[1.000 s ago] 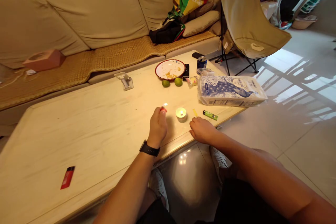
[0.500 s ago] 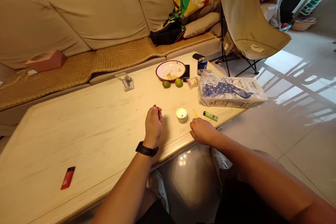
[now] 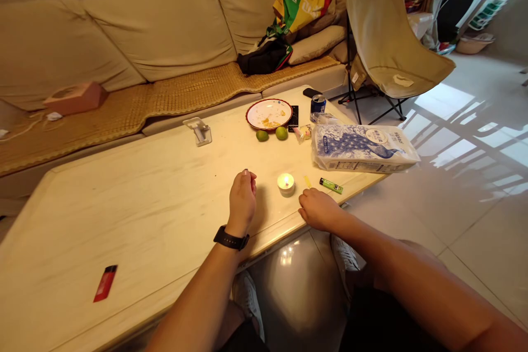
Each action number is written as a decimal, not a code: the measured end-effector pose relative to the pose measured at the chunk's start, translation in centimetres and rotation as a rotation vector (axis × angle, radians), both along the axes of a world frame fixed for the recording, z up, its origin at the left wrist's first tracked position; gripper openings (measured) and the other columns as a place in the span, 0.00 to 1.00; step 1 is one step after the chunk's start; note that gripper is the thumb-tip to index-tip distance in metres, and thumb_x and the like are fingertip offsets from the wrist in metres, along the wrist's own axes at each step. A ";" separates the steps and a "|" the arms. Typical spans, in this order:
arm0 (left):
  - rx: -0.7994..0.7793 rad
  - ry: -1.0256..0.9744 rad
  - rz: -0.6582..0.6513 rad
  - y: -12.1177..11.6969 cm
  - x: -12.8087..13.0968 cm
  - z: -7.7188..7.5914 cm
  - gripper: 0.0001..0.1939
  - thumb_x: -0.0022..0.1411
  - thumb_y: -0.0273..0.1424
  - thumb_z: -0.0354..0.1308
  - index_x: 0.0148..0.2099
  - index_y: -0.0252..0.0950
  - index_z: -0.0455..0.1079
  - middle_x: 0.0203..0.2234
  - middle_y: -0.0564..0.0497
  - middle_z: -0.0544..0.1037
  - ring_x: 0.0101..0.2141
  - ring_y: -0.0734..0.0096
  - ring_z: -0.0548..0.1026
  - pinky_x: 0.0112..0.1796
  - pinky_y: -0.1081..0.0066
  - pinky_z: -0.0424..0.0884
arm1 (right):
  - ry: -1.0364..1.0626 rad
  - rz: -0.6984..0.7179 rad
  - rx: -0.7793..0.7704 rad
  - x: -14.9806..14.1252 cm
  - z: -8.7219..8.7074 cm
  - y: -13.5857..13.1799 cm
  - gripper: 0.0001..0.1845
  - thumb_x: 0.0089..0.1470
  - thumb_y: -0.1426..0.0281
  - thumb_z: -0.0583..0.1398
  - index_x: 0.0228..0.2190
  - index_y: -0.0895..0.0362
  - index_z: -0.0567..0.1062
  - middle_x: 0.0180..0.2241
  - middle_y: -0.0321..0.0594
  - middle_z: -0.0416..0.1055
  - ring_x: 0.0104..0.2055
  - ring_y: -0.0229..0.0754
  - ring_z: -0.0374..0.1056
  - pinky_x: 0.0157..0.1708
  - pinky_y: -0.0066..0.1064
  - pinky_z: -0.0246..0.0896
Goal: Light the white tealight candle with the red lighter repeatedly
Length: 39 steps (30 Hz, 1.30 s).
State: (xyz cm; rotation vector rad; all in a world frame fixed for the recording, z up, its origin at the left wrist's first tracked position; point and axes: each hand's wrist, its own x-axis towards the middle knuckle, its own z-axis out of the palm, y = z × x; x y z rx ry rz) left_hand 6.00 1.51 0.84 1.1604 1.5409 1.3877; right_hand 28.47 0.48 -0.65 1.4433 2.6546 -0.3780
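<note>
A lit tealight candle (image 3: 286, 185) stands on the pale tabletop (image 3: 136, 203), between my two hands. To its left rests my left hand (image 3: 242, 198), a black watch (image 3: 231, 238) on the wrist. Its fingers are curled in, and nothing shows in them. On the candle's right, my right hand (image 3: 319, 209) lies near the table edge with its fingers closed and no object visible in them. Just beyond those knuckles is a small yellow strip (image 3: 307, 181); whether they touch is unclear. A green lighter (image 3: 331, 185) lies further right, apart from the hand.
A red lighter (image 3: 105, 284) lies at the near left. Further back are a white stand (image 3: 198, 132), a red-rimmed plate (image 3: 253, 121) with food scraps, two limes (image 3: 281, 133), a blue can (image 3: 317, 105) and a tissue pack (image 3: 365, 147). A sofa (image 3: 165, 27) and folding chair (image 3: 375, 33) stand behind.
The view has shifted very slightly. Both hands, the candle and the lighters keep their places on the table.
</note>
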 end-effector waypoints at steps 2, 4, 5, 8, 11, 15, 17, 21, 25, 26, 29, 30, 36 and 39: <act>0.002 0.010 -0.009 0.0 0.0 0.0 0.22 0.73 0.51 0.46 0.37 0.40 0.66 0.24 0.54 0.64 0.24 0.71 0.63 0.26 0.69 0.62 | -0.001 0.000 0.000 0.0 0.0 0.0 0.15 0.65 0.65 0.57 0.44 0.61 0.79 0.45 0.53 0.76 0.51 0.52 0.69 0.52 0.38 0.62; 0.007 0.009 -0.016 -0.1 0.0 0.1 0.22 0.73 0.50 0.46 0.36 0.40 0.67 0.24 0.54 0.64 0.25 0.71 0.63 0.26 0.69 0.62 | -0.003 0.003 -0.003 -0.1 0.0 0.0 0.15 0.64 0.65 0.57 0.44 0.62 0.79 0.45 0.53 0.76 0.51 0.52 0.69 0.51 0.37 0.63; 0.008 0.004 -0.019 -0.1 0.1 0.1 0.22 0.73 0.50 0.47 0.36 0.40 0.67 0.24 0.54 0.64 0.25 0.71 0.63 0.26 0.69 0.62 | -0.003 0.004 -0.002 -0.1 0.0 0.0 0.15 0.64 0.66 0.58 0.44 0.62 0.79 0.45 0.53 0.76 0.51 0.52 0.70 0.51 0.37 0.63; 0.003 -0.008 -0.017 -0.2 0.2 0.3 0.21 0.73 0.50 0.47 0.36 0.39 0.67 0.24 0.54 0.64 0.25 0.71 0.62 0.26 0.69 0.62 | 0.001 0.008 0.008 0.0 -0.1 0.0 0.15 0.64 0.66 0.58 0.45 0.62 0.78 0.45 0.53 0.76 0.51 0.53 0.70 0.50 0.38 0.63; -0.008 0.021 -0.015 -0.3 0.2 0.3 0.21 0.73 0.50 0.46 0.36 0.40 0.67 0.23 0.54 0.64 0.25 0.70 0.63 0.27 0.69 0.62 | 0.000 0.018 0.019 0.0 -0.1 0.0 0.15 0.64 0.66 0.58 0.45 0.62 0.78 0.45 0.54 0.76 0.51 0.53 0.70 0.51 0.39 0.63; 0.001 0.114 -0.029 -0.3 0.2 0.1 0.23 0.73 0.50 0.44 0.36 0.40 0.67 0.24 0.53 0.65 0.26 0.68 0.65 0.29 0.68 0.63 | -0.011 0.021 0.008 0.0 0.0 -0.1 0.16 0.64 0.66 0.58 0.46 0.63 0.78 0.46 0.55 0.76 0.51 0.54 0.70 0.51 0.39 0.63; 0.014 0.180 -0.037 -0.3 0.3 0.1 0.22 0.73 0.49 0.43 0.36 0.40 0.67 0.25 0.53 0.67 0.28 0.67 0.67 0.30 0.68 0.64 | -0.016 0.026 0.004 0.0 0.1 -0.1 0.16 0.65 0.66 0.58 0.46 0.63 0.78 0.46 0.55 0.76 0.51 0.54 0.69 0.51 0.39 0.63; 0.027 0.428 -0.087 -0.7 0.6 0.2 0.17 0.73 0.45 0.47 0.37 0.40 0.67 0.28 0.51 0.72 0.31 0.65 0.69 0.34 0.66 0.64 | -0.019 0.023 0.003 0.0 0.1 -0.1 0.16 0.65 0.66 0.57 0.47 0.63 0.78 0.46 0.56 0.76 0.51 0.54 0.69 0.52 0.39 0.63; 0.053 0.819 -0.204 -1.0 1.4 0.4 0.14 0.70 0.42 0.51 0.34 0.40 0.66 0.27 0.50 0.73 0.30 0.62 0.70 0.33 0.65 0.61 | -0.014 0.011 0.001 -0.1 -0.1 0.0 0.17 0.65 0.65 0.57 0.47 0.63 0.78 0.46 0.55 0.76 0.51 0.53 0.69 0.52 0.38 0.62; 0.069 0.894 -0.228 -1.0 1.6 0.4 0.13 0.69 0.41 0.51 0.34 0.40 0.66 0.27 0.49 0.73 0.30 0.61 0.70 0.33 0.64 0.61 | -0.012 0.011 0.002 -0.1 -0.1 0.0 0.17 0.65 0.65 0.57 0.47 0.63 0.78 0.46 0.55 0.76 0.51 0.53 0.69 0.52 0.38 0.62; 0.099 1.017 -0.266 -1.0 2.1 0.3 0.11 0.68 0.38 0.53 0.33 0.40 0.66 0.28 0.47 0.74 0.31 0.59 0.71 0.33 0.63 0.61 | -0.007 0.020 0.012 -0.1 -0.1 0.0 0.17 0.65 0.65 0.57 0.47 0.63 0.78 0.46 0.55 0.76 0.51 0.53 0.69 0.53 0.38 0.61; 0.101 1.038 -0.273 -1.0 2.2 0.3 0.11 0.67 0.37 0.53 0.33 0.40 0.66 0.28 0.46 0.75 0.31 0.58 0.71 0.33 0.63 0.61 | -0.005 0.023 0.016 -0.1 -0.1 0.0 0.17 0.65 0.65 0.57 0.46 0.63 0.78 0.45 0.55 0.76 0.51 0.53 0.69 0.53 0.38 0.61; 0.102 1.103 -0.304 -0.7 2.5 0.1 0.09 0.67 0.34 0.53 0.34 0.39 0.68 0.29 0.45 0.76 0.32 0.58 0.73 0.33 0.62 0.62 | -0.006 0.017 0.011 0.0 0.1 -0.1 0.17 0.66 0.65 0.56 0.46 0.63 0.78 0.45 0.55 0.76 0.50 0.53 0.69 0.52 0.39 0.62; 0.091 1.113 -0.313 -0.7 2.6 0.2 0.08 0.67 0.34 0.52 0.35 0.38 0.68 0.30 0.45 0.76 0.33 0.58 0.73 0.34 0.62 0.62 | -0.001 0.006 -0.002 0.0 0.1 -0.1 0.16 0.65 0.65 0.56 0.46 0.62 0.78 0.46 0.55 0.76 0.50 0.53 0.69 0.51 0.39 0.62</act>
